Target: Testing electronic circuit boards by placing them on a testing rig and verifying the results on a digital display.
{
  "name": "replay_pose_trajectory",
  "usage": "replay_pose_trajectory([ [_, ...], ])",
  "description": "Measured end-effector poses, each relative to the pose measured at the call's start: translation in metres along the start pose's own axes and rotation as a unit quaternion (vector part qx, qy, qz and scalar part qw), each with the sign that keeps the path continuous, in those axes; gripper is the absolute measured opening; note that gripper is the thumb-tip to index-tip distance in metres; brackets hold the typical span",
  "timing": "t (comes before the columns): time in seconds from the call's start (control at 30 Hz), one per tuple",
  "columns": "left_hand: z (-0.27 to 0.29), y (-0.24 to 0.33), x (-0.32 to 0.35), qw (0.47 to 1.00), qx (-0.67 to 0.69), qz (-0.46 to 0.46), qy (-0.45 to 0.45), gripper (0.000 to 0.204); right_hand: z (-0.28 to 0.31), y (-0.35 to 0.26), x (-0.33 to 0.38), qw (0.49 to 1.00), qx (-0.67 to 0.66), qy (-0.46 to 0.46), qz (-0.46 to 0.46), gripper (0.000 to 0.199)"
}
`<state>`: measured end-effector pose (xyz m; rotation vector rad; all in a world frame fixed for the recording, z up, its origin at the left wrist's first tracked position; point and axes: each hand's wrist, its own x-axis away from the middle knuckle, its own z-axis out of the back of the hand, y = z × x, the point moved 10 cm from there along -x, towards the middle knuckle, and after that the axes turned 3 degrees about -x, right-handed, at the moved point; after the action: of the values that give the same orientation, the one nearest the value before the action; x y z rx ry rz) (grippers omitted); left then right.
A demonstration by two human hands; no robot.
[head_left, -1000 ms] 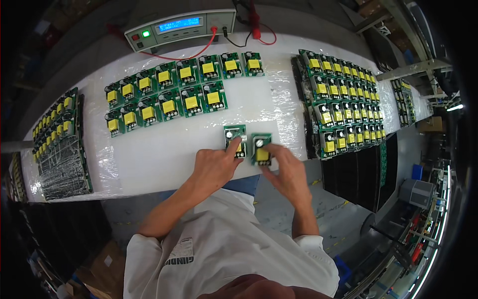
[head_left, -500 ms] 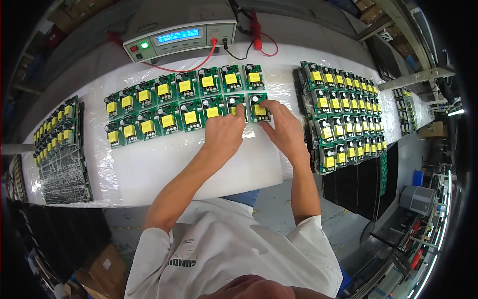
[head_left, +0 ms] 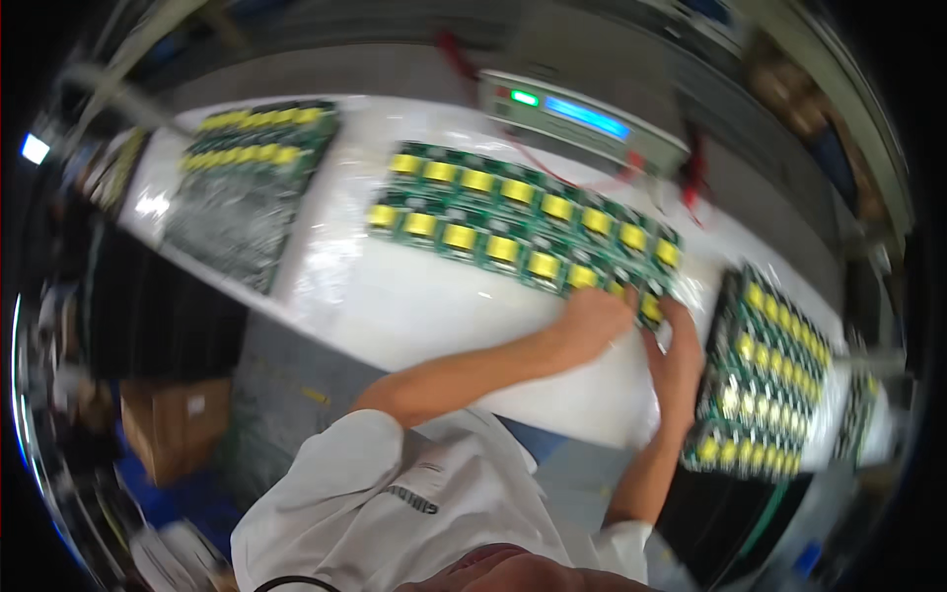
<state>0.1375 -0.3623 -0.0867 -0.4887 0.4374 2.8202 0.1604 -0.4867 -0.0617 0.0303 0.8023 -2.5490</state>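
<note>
Two rows of green circuit boards (head_left: 501, 249), each with a yellow block-shaped part, lie on a white sheet (head_left: 434, 296). My right hand (head_left: 681, 345) is at the right end of the near row, thumb and fingers closed on either side of the last circuit board (head_left: 650, 306). Just to its left, my left hand (head_left: 595, 318) is closed over the neighbouring board, index finger reaching forward onto it. Its curled fingers hide most of that board, and whether they grip anything is hidden. Motion blurs the picture.
Behind the rows stands a bench tester (head_left: 582, 116) with a lit blue display, a green light and red leads (head_left: 695, 173). More boards (head_left: 764, 375) fill a stack at the right. At the left lies a wrapped stack (head_left: 232, 222). A cardboard box (head_left: 178, 424) sits below the table edge.
The view has swung left and tilted, so the table, tester and boards appear shifted right and slanted. Both hands stay at the same two boards at the end of the near row.
</note>
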Motion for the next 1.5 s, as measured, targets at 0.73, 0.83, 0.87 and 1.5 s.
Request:
replay_pose_trajectory([
  [0.73,0.304,-0.453,0.24,0.843,-0.336,0.305,0.289,0.049,-0.196,-0.404,-0.099,0.899,-0.075,-0.075,0.425,0.063],
  [0.83,0.3,-0.525,0.25,0.862,-0.305,0.297,0.274,0.043,-0.27,-0.472,-0.141,0.906,-0.058,-0.053,0.416,0.069],
  [0.87,0.291,-0.542,0.25,0.881,-0.245,0.347,0.209,0.041,-0.298,-0.478,-0.158,0.887,-0.13,-0.018,0.443,0.065],
  [1.5,0.312,-0.494,0.304,0.976,-0.16,0.126,0.076,0.073,-0.342,-0.532,-0.139,0.875,0.005,0.12,0.468,0.06],
])
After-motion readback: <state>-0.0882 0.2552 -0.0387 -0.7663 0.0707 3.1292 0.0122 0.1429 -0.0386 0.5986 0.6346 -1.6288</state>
